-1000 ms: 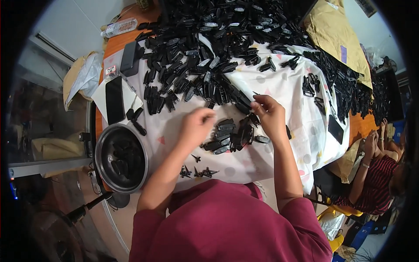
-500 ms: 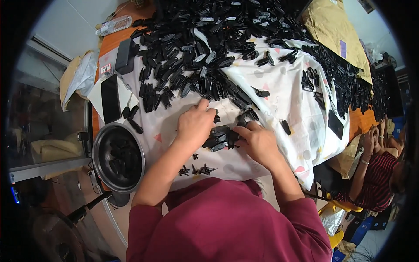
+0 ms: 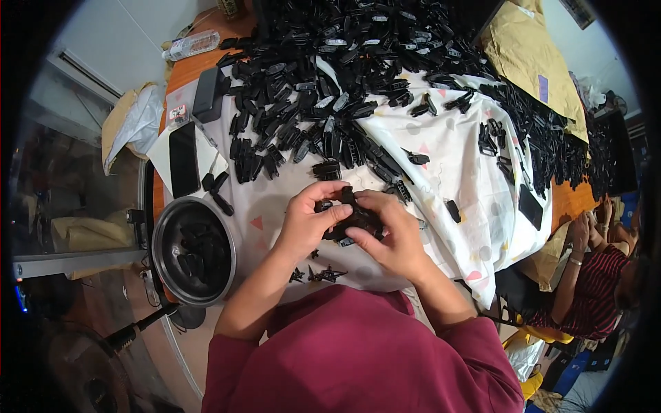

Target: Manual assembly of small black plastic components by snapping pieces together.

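Both my hands are together over the near part of the cloth-covered table. My left hand [image 3: 308,219] has its thumb and fingers closed around small black plastic parts [image 3: 348,199]. From the other side my right hand [image 3: 392,235] pinches at the same parts, its thumb below and its fingers on top. More black parts lie right under the hands, partly hidden by them. The exact kind of these pieces cannot be made out. Just beyond the fingers, a short row of black parts [image 3: 326,169] lies on the cloth.
A big heap of similar black pieces [image 3: 282,103] covers the far table. On the left are a steel bowl [image 3: 229,258] holding black parts, a phone [image 3: 184,160] and a plastic bottle [image 3: 193,45]. Tiny dark pieces [image 3: 326,274] lie nearest me. At right sits another person [image 3: 592,282].
My hands have come together. The left hand moved down and nearer to the right, and both now hold black parts between them. The row of parts beyond my left hand is now uncovered.
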A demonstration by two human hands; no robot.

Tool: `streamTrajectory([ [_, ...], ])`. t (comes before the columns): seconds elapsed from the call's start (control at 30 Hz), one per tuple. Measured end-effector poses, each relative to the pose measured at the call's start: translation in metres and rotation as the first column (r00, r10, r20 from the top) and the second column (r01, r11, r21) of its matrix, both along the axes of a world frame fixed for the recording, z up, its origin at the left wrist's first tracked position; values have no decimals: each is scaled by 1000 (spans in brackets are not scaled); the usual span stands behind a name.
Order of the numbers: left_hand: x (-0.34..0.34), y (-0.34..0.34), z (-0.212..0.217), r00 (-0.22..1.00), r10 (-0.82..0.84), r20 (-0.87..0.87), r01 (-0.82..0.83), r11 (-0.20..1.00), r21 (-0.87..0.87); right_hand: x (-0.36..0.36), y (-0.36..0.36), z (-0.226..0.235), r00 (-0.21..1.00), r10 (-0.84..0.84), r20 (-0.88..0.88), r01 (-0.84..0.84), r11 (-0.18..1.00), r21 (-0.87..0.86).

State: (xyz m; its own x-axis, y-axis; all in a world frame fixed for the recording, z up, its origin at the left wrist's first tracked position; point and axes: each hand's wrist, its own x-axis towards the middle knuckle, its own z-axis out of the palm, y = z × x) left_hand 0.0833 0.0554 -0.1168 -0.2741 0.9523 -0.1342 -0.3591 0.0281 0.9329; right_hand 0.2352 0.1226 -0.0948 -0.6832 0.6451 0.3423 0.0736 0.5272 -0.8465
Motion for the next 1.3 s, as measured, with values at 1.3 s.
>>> streamTrajectory([
  [1.3, 27, -14, 22, 987, 148, -66, -149, 989, -16, -3, -7, 0, 988, -151, -5, 126, 803, 583],
])
